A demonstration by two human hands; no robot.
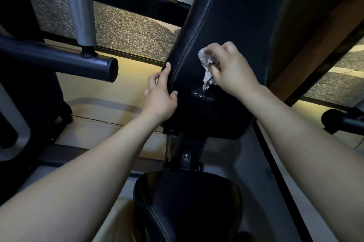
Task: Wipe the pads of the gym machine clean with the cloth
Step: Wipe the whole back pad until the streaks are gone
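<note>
1. Black leather is getting wiped right now. The tall black leather back pad (232, 25) of the gym machine stands up in the middle. The small crumpled white cloth (206, 64) is pressed on its front.
2. The right hand (230, 70) has its grip closed round the cloth, with the fingers bunched on it. The left hand (160, 96) has its grip closed on the left edge of the back pad.
3. I think the job is partly done. Just below the cloth is a pale scuffed patch (202, 95). The next rub should go down over it gently, as it may be worn leather and not dirt.
4. The round black seat pad (187, 202) waits below. I cannot tell if it is clean.
5. A thick black metal bar (59, 58) and a silver tube (78, 5) stand to the left, well apart from the hands. Nothing seems to block the wiping.
</note>
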